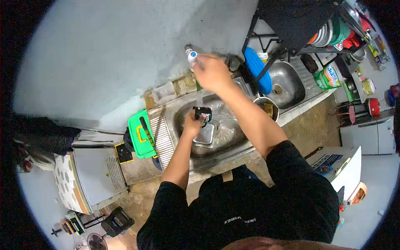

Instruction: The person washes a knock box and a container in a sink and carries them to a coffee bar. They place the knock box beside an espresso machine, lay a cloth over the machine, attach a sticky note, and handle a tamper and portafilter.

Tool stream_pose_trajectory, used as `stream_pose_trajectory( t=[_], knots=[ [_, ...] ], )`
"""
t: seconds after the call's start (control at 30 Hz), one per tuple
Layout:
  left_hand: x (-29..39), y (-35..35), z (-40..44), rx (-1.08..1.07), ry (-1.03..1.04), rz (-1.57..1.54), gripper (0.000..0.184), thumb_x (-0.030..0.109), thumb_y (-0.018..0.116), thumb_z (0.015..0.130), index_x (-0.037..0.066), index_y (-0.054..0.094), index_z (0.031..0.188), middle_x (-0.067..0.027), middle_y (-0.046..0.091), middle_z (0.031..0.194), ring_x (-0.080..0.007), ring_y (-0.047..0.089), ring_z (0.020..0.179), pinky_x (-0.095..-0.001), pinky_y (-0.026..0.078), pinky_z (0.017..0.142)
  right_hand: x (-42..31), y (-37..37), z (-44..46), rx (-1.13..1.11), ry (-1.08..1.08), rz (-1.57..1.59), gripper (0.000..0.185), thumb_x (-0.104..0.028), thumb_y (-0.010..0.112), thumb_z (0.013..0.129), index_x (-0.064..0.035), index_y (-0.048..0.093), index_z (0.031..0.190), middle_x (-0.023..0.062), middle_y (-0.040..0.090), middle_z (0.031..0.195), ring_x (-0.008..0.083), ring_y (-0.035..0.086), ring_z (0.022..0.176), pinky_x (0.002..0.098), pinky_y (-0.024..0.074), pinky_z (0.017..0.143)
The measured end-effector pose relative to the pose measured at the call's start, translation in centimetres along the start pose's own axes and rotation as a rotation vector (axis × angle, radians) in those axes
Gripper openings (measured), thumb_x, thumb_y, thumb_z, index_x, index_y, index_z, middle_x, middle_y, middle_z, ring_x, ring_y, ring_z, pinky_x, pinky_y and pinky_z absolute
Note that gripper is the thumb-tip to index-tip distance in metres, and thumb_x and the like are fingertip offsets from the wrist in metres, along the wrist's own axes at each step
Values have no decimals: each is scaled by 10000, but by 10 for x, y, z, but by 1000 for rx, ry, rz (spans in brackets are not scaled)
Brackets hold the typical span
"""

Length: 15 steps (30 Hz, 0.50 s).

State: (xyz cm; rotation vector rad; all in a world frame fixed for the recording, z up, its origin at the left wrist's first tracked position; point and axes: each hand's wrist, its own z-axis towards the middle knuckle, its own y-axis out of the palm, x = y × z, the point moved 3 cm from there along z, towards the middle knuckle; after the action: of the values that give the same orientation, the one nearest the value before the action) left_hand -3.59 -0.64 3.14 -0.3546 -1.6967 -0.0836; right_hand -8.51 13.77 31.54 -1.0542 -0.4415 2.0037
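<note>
My left hand grips a black mug with pale markings, held over the steel sink basin. Above the mug, a stream of water falls from the wall tap. My right hand is closed at the tap's handle, its fingertips partly hidden behind the hand. Below the mug, a rectangular metal tray lies in the wet basin.
A ribbed drainboard and a green lid are at the left. Beyond the basin's right side stand a pot, a blue oval basin and a second sink bowl. A black rack overhangs the right.
</note>
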Motion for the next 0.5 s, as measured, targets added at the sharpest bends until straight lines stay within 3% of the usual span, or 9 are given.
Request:
stream_pose_trajectory(
  t=[0.03, 0.07, 0.13, 0.17, 0.27, 0.33, 0.4, 0.47, 0.5],
  knots=[
    [-7, 3, 1, 35, 109, -160, 184, 150, 771, 1024, 0, 722, 1117, -67, 760, 958, -157, 644, 843, -334, 514, 827, -11, 1, 0, -188, 95, -21, 352, -298, 717, 974, -15, 784, 1172, 288, 732, 1233, 429, 741, 1076, 479, 585, 969],
    [-21, 3, 3, 70, 30, -122, 192, 186, 753, 1041, 4, 732, 1099, -61, 754, 937, -154, 631, 832, -329, 505, 820, -20, -1, -5, -374, 192, -43, 390, -318, 742, 981, -3, 780, 1208, 299, 705, 1341, 398, 763, 1054, 433, 595, 940],
    [-22, 1, -5, 140, -132, -48, 247, 257, 717, 1073, 12, 752, 1062, -49, 741, 895, -148, 604, 810, -318, 486, 805, -18, 1, -28, -325, 82, 180, 451, -328, 772, 971, -3, 748, 1283, 295, 679, 1405, 373, 755, 1110, 418, 576, 987],
    [-12, 8, -13, 203, 1, -176, 354, 341, 648, 1116, 23, 763, 1012, -21, 713, 852, -135, 568, 799, -308, 468, 791, -12, 5, -44, -303, 23, 290, 488, -334, 787, 966, -4, 732, 1321, 293, 665, 1436, 361, 750, 1139, 410, 566, 1010],
    [29, 7, -44, 213, -44, -325, 362, 322, 610, 1144, 14, 758, 1025, 25, 701, 889, -109, 548, 821, -307, 455, 791, 34, 16, -108, -144, 320, 845, 633, -349, 802, 979, -14, 621, 1484, 256, 601, 1547, 310, 686, 1274, 409, 524, 1077],
    [39, 12, -61, 151, 3, -425, 338, 315, 609, 1145, 27, 758, 1049, 34, 695, 907, -99, 548, 824, -299, 451, 789, 54, 2, -159, -100, 304, 214, 716, -417, 758, 1022, -28, 512, 1572, 194, 608, 1541, 278, 626, 1350, 418, 501, 1112],
    [59, 25, -85, 44, 69, -515, 275, 290, 609, 1147, 56, 749, 1113, 51, 678, 934, -74, 546, 831, -280, 443, 787, 74, 15, -214, -126, 618, 375, 714, -515, 752, 1002, -86, 559, 1539, 194, 611, 1489, 293, 573, 1397, 466, 522, 1077],
    [53, 38, -99, -145, -33, -468, 249, 266, 601, 1150, 61, 742, 1145, 51, 692, 982, -57, 560, 871, -270, 453, 819, 54, -1, -245, -177, 1109, 928, 742, -557, 754, 991, -66, 561, 1513, 186, 631, 1446, 278, 640, 1287, 449, 578, 953],
    [64, 44, -109, -189, 83, -465, 280, 277, 598, 1154, 40, 740, 1200, 16, 752, 1063, -84, 639, 949, -263, 484, 888, 55, -2, -254, -161, 1144, 1002, 741, -587, 756, 978, -58, 586, 1469, 154, 670, 1350, 232, 683, 1167, 403, 595, 808]
  ],
)
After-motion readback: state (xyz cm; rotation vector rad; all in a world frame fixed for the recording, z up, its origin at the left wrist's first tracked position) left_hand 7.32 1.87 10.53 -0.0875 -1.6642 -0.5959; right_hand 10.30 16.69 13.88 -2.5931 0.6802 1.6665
